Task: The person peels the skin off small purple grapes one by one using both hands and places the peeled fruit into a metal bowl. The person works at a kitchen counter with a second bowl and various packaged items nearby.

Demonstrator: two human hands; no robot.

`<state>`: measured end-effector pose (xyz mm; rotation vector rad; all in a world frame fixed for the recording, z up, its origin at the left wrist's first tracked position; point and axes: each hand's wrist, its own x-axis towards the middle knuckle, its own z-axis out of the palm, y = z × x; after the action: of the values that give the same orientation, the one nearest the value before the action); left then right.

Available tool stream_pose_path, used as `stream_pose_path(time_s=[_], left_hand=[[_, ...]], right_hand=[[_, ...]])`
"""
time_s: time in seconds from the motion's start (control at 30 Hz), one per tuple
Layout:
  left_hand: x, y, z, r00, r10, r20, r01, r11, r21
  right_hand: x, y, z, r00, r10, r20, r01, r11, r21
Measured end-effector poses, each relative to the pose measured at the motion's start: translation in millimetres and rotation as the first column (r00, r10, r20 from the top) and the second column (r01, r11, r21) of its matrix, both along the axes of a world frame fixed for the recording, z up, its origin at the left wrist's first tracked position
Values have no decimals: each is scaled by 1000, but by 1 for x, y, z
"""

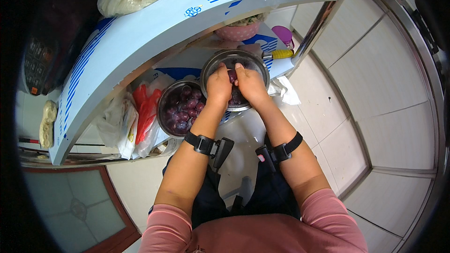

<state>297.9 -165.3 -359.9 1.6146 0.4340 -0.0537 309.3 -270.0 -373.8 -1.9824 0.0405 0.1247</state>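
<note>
My left hand and my right hand are close together over a metal bowl, both holding one dark purple grape between them. The thumbs lie side by side near the top of the fruit; most fingers are hidden beneath. More dark grapes lie low in this bowl. To its left, touching or nearly touching it, a second metal bowl holds several round purple grapes, which look wet. My left forearm passes over its right edge.
Behind the right-hand bowl are a cleaver's yellow handle, a pink dotted bowl and a purple cup. Red and clear plastic bags sit left of the grapes. The upper shelf's edge arches above, bearing bags. White tissue hangs at the right.
</note>
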Motion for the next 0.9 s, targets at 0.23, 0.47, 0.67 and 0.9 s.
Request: stream_pose_path(time_s=[0.23, 0.47, 0.67, 0.9], left_hand=[[-1, 5, 5, 971, -40, -234, -57, 917, -394], [-2, 0, -4, 998, -61, -3, 60, 984, -165], [2, 13, 10, 960, -128, -248, -38, 819, -572], [-4, 14, 21, 941, -225, -253, 75, 867, -493]], right_hand=[[-7, 3, 3, 904, 5, 427, -28, 998, 48], [1, 3, -1, 981, -25, 191, -15, 979, 204], [-13, 7, 7, 850, 113, 515, -163, 985, 53], [-10, 5, 6, 900, 57, 431, -86, 995, 49]])
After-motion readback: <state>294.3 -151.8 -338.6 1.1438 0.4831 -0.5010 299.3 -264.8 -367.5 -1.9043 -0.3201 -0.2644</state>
